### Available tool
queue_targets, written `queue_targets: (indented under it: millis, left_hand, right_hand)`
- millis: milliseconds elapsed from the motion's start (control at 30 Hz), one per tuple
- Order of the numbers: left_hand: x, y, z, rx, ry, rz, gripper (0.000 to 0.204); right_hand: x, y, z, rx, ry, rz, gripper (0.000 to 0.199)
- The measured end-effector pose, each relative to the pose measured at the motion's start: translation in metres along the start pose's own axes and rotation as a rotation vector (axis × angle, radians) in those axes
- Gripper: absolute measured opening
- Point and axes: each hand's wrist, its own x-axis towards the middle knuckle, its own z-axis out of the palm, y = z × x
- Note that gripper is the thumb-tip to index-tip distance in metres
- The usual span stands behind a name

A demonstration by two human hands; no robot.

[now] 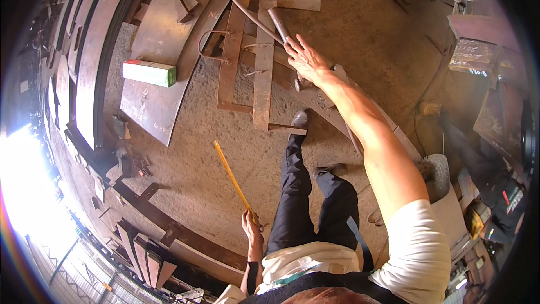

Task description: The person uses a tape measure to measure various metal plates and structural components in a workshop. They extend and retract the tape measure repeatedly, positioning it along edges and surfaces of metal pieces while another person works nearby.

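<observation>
At the lower middle, close to my body, my left hand (252,231) grips a yellow tape measure (229,174). Its blade sticks out stiffly toward the far left, above the floor. My right arm is stretched far forward. The fingers of my right hand (306,61) are extended and apart, over or against a dark, pipe-like metal piece (278,23). My hand hides part of that piece, and I cannot tell whether they touch. Beside it lie rusty flat-bar frames (262,73) with curved rod handles. A cable or hose (242,7) runs up to the same spot.
A green, white and red box (149,72) rests on a steel plate (149,107) at left. Long plates (98,90) are stacked farther left. Steel pieces (478,50) are piled at right, near another person's dark-clothed body (486,163). My shoe (301,118) is close to the frames.
</observation>
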Motion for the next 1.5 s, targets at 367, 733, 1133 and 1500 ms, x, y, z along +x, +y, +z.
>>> queue_targets:
  millis: [367, 733, 1133, 1500]
  left_hand:
    - [0.0, 0.0, -0.012, 0.056, -0.08, -0.054, 0.04]
    - [-0.007, 0.081, 0.026, 0.165, -0.176, 0.048, 0.029]
    - [0.031, 0.064, 0.063, 0.423, -0.229, 0.435, 0.022]
    - [-0.094, 0.077, 0.106, 0.945, -0.336, 0.954, 0.02]
  right_hand:
    - [0.039, 0.021, -0.017, -0.291, 0.072, -0.244, 0.012]
    - [-0.317, -0.047, -0.048, 2.48, -0.266, 0.872, 0.045]
    - [-0.511, -0.027, 0.069, 3.742, 1.155, 1.467, 0.018]
    - [-0.654, 0.109, 0.033, 3.101, 1.435, 0.99, 0.018]
